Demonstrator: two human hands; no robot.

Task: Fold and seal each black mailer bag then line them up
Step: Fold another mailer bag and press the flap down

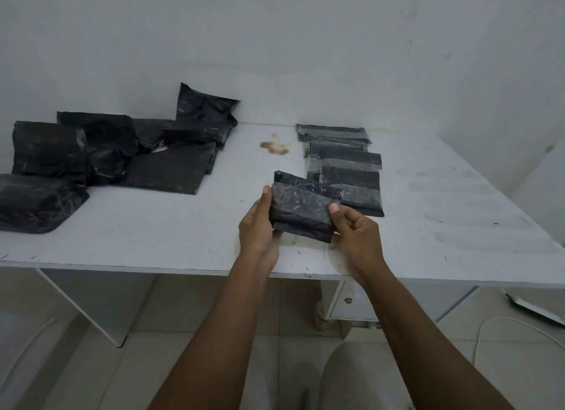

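Both hands, left hand (258, 226) and right hand (356, 230), clamp a folded black bag (302, 209) just above the worktop (153, 226). Beyond the grip, a sealed row (345, 168); far left, an unfolded pile (107, 152) remains.

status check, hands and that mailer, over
Left hand and right hand both gripping one folded mailer bag above the table. Sealed row just behind it, unfolded pile far left. Nothing in the way.
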